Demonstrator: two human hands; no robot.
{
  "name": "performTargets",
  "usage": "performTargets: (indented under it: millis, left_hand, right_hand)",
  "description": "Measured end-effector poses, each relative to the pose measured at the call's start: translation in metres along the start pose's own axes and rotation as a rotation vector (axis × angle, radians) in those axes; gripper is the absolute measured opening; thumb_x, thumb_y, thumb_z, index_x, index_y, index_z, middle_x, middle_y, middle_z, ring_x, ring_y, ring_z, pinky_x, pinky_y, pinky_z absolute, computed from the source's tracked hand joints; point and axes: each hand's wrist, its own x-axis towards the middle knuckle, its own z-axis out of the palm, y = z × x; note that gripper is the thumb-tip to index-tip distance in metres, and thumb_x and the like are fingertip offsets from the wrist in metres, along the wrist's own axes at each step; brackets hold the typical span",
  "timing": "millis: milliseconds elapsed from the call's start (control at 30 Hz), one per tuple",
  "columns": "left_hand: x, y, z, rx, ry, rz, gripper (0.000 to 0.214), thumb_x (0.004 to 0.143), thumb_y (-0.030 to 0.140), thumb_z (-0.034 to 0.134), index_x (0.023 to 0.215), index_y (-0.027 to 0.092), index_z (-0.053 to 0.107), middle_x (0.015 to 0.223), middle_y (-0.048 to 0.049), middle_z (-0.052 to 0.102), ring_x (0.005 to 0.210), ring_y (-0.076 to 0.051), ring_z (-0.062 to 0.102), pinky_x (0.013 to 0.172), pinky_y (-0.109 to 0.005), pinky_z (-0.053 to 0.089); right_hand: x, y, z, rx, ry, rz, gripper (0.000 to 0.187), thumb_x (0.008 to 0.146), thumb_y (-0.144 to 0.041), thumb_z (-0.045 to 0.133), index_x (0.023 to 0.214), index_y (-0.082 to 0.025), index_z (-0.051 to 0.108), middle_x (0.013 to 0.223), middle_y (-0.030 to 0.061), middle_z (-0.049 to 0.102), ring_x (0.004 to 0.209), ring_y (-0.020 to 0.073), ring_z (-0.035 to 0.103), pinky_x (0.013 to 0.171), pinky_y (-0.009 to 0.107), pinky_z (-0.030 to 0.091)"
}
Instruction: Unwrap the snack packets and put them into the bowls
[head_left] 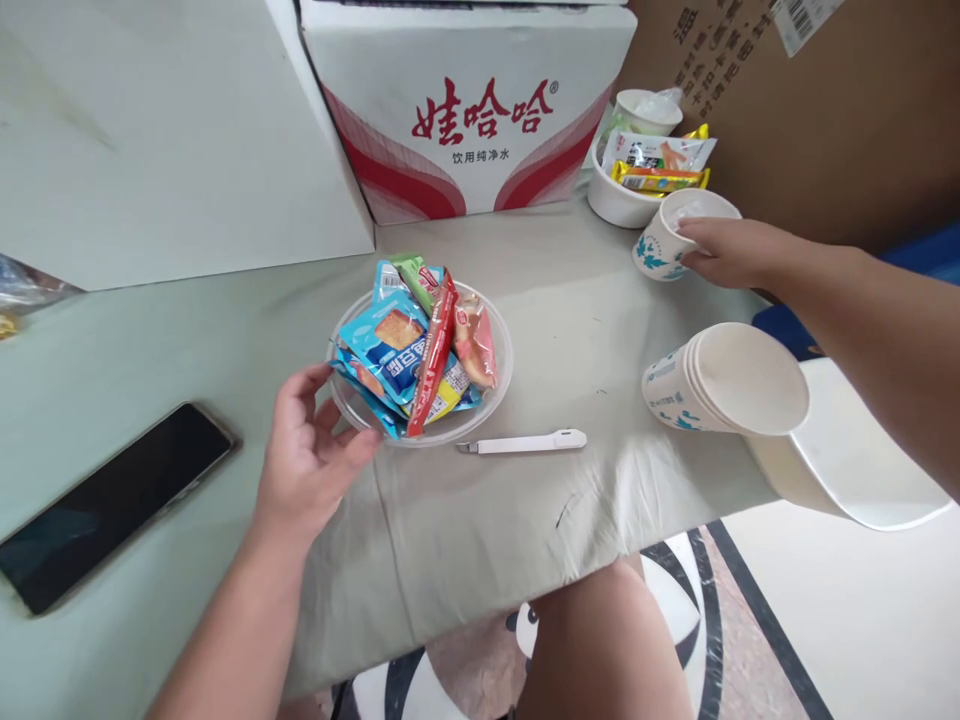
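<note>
Bare knee point(607, 650) shows below the fabric-draped table point(570, 300), on which the left hand point(319, 455), loosely spread, steadies a round clear plastic bowl point(504, 370) of glossy snack packets point(390, 345). Farther right, the right hand point(720, 250) pinches a leaf-printed paper cup point(654, 252) at its rim. Tugging the bowl might spill its loose heap or nudge the slim white utility knife point(529, 442) just beside it; a dropped forearm could topple the smooth paper-cup stack point(675, 390), and squeezing hard would buckle the cup's thin wall.
</note>
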Motion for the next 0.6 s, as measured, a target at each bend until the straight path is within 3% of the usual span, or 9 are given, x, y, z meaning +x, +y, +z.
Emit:
performTargets:
  millis: [100, 200, 267, 400, 600]
  left_hand:
    - [0.011, 0.013, 0.011, 0.024, -0.067, -0.053, 0.093, 0.038, 0.054, 0.106, 0.115, 0.036, 0.057, 0.145, -0.0047, 0.053, 0.114, -0.027, 0.065, 0.073, -0.031, 0.067]
    - [0.029, 0.033, 0.034, 0.116, -0.148, -0.132, 0.09, 0.042, 0.047, 0.105, 0.112, 0.034, 0.05, 0.158, -0.0036, 0.044, 0.132, -0.029, 0.059, 0.083, -0.034, 0.067]
    - [0.045, 0.045, 0.054, 0.199, -0.2, -0.158, 0.087, 0.048, 0.04, 0.102, 0.114, 0.031, 0.047, 0.16, -0.0065, 0.043, 0.134, -0.031, 0.059, 0.084, -0.036, 0.067]
    - [0.076, 0.056, 0.101, 0.264, -0.331, -0.152, 0.075, 0.061, 0.039, 0.094, 0.117, 0.027, 0.047, 0.143, -0.009, 0.058, 0.128, -0.031, 0.063, 0.08, -0.036, 0.064]
    - [0.104, 0.056, 0.175, 0.246, -0.403, -0.102, 0.074, 0.053, 0.034, 0.098, 0.11, 0.025, 0.053, 0.119, -0.0062, 0.067, 0.113, -0.032, 0.071, 0.068, -0.031, 0.057]
  right_hand:
    - [0.006, -0.004, -0.005, -0.047, -0.059, 0.055, 0.048, 0.101, -0.034, 0.064, 0.146, -0.018, 0.061, 0.152, 0.0201, 0.061, 0.134, 0.0313, 0.058, 0.094, 0.042, 0.045]
    - [0.008, -0.007, -0.011, -0.112, 0.018, 0.099, 0.049, 0.097, -0.042, 0.073, 0.14, -0.024, 0.061, 0.156, 0.0171, 0.052, 0.145, 0.0333, 0.044, 0.104, 0.045, 0.043]
    - [0.007, -0.005, -0.013, -0.106, 0.059, 0.128, 0.048, 0.094, -0.045, 0.077, 0.136, -0.025, 0.064, 0.154, 0.0166, 0.05, 0.145, 0.0322, 0.044, 0.108, 0.045, 0.043]
    - [0.012, 0.005, -0.014, -0.003, 0.051, 0.238, 0.048, 0.094, -0.043, 0.078, 0.136, -0.023, 0.066, 0.154, 0.0175, 0.049, 0.136, 0.0291, 0.055, 0.099, 0.042, 0.045]
    - [0.049, 0.01, -0.017, 0.128, 0.096, 0.228, 0.042, 0.079, -0.017, 0.087, 0.117, -0.011, 0.071, 0.137, 0.0204, 0.068, 0.138, 0.0317, 0.058, 0.106, 0.046, 0.04]
